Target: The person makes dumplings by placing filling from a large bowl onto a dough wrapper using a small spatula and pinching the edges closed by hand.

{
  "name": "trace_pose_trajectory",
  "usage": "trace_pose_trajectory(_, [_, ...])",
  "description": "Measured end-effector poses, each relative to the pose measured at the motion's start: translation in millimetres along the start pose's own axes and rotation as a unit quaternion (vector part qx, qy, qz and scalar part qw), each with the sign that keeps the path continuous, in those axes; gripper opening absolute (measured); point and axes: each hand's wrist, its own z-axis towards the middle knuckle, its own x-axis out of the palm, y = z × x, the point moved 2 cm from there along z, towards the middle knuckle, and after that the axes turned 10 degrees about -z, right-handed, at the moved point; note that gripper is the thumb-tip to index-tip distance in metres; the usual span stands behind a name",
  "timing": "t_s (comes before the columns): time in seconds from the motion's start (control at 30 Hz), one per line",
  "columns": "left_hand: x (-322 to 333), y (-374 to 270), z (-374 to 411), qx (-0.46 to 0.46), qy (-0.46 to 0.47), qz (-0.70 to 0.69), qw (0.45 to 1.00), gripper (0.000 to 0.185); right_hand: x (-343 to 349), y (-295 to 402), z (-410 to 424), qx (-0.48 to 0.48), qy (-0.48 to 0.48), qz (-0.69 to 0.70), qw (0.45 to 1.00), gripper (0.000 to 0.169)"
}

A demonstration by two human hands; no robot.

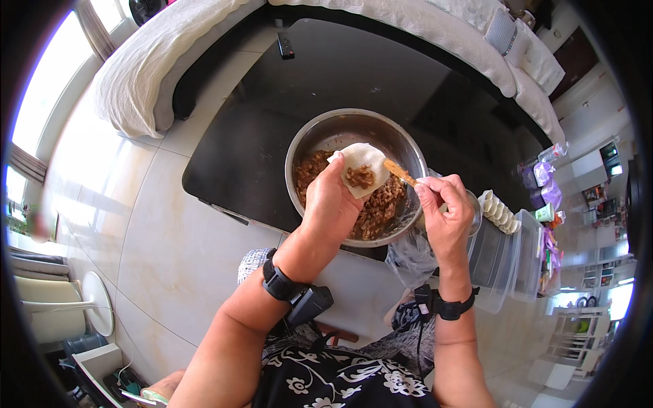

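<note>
A dumpling wrapper [363,152] lies open across the fingers of my left hand [331,196], my thumb on its left edge. On its middle sits a small lump of minced meat filling [360,177]. My right hand [448,206] pinches the end of a flat wooden spreader [401,172], whose smeared tip is beside the wrapper's right edge. Both hands are above a wide stainless steel bowl [357,113] on the black table. More minced filling [375,217] covers much of the bowl's bottom, partly hidden by my left hand.
Folded dumplings [500,211] stand in rows right of the bowl, by clear plastic containers [492,265]. A plastic bag [410,255] hangs at the glossy table's [245,148] near edge. A remote control [285,46] lies at the far side. A covered sofa [459,46] curves behind.
</note>
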Motion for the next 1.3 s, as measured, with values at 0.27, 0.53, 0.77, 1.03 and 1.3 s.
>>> trace_pose_trajectory(0.27, [7.6, 7.4, -3.2, 0.009, 0.024, 0.075, 0.997, 0.031, 21.3, -23.6, -15.1, -0.104, 0.13, -0.226, 0.96, 0.013])
trace_pose_trajectory(0.53, [8.9, 16.8, -8.2, 0.028, 0.052, 0.202, 0.977, 0.033, 13.1, 17.6, -15.9, -0.271, 0.012, -0.133, 0.953, 0.033])
trace_pose_trajectory(0.77, [6.5, 25.3, -7.5, 0.037, 0.082, 0.295, 0.951, 0.037, 11.1, 12.3, -13.6, -0.181, -0.02, -0.086, 0.98, 0.018])
trace_pose_trajectory(1.03, [18.4, 34.4, -18.0, -0.088, 0.123, 0.138, 0.979, 0.034, 4.6, -6.6, -4.3, -0.12, -0.024, -0.103, 0.987, 0.02])
trace_pose_trajectory(1.3, [27.5, 32.1, -20.6, 0.0, 0.12, 0.302, 0.946, 0.034, -0.2, -1.0, -8.1, -0.198, -0.006, -0.18, 0.964, 0.022])
